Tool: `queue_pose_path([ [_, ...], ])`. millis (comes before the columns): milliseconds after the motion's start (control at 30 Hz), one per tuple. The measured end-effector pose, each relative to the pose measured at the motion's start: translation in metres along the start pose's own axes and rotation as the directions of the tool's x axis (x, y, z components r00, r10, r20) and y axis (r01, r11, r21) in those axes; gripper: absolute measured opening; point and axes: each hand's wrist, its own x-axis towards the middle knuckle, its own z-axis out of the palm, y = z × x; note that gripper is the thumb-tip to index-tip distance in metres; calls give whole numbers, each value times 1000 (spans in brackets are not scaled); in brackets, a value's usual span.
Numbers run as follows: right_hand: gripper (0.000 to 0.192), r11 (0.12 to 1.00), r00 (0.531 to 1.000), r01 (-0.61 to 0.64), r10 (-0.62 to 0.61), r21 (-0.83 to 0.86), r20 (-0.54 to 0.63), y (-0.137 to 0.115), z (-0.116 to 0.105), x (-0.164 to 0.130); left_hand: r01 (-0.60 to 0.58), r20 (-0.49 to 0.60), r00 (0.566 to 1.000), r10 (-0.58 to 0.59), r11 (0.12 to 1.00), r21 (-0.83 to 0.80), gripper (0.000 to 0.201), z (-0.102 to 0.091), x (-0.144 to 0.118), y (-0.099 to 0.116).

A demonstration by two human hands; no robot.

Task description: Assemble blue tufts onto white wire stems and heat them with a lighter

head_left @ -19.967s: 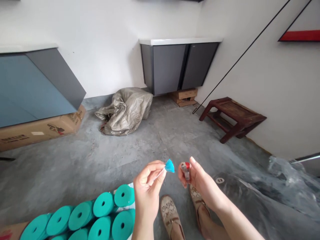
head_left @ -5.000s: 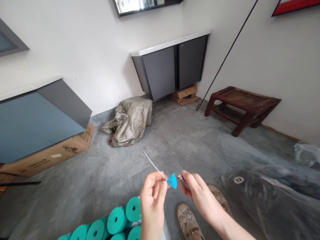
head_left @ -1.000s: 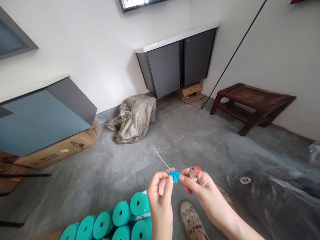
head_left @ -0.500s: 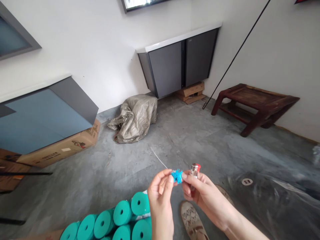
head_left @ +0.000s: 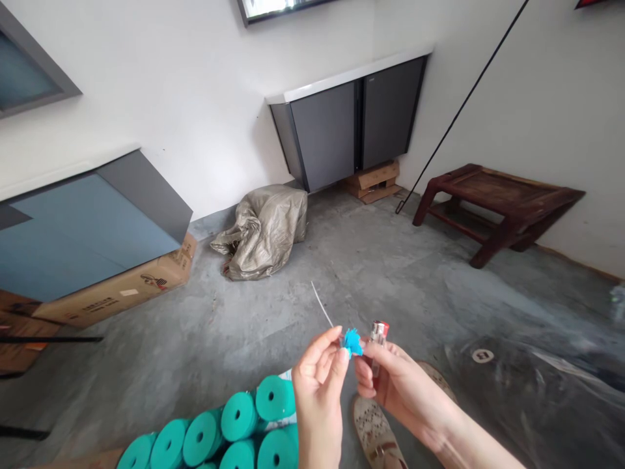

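A small bright blue tuft [head_left: 352,342] with a frilly edge sits between my two hands. My left hand [head_left: 319,378] pinches it from the left with thumb and fingertips. Beyond those fingers a thin white strand [head_left: 321,303] sticks up and to the left; whether it joins the tuft is hidden. In my right hand [head_left: 395,374], a red-topped cigarette lighter [head_left: 379,331] with a metal hood stands upright within the curled fingers. The right thumb tip touches or nearly touches the tuft's right side. No flame shows.
Teal rolls [head_left: 237,414] with centre holes stand below left. Dark clear plastic wrap [head_left: 527,397] lies at right, near a shoe [head_left: 375,430]. Further off are a crumpled woven sack [head_left: 268,231], a wooden stool [head_left: 508,195], a grey cabinet [head_left: 325,133] and cardboard boxes [head_left: 122,286].
My left hand has shifted slightly right, bringing the blue tuft along and turning it a little. The white strand now points more steeply upward. The lighter stays in my right hand.
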Motion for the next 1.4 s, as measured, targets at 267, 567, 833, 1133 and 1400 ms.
queue_pose_path([
  [267,35,994,999,45,-44,-101,12,-4,2,-2,-19,-147,989,14,999,-37,38,11,-4,-1],
  [567,39,886,971,224,-240,-407,12,-8,7,-6,-33,-159,987,27,999,-38,39,7,-2,-3],
  [833,31,670,926,328,-367,-666,87,-8,3,-4,-81,-59,995,84,995,61,28,-2,-1,0],
  [1133,33,709,936,312,-345,-632,74,-11,2,-4,-37,-69,997,38,999,16,29,-2,1,1],
  [1400,38,771,956,268,-285,-578,64,-12,2,-4,38,-58,997,-42,996,-77,34,-1,2,3],
])
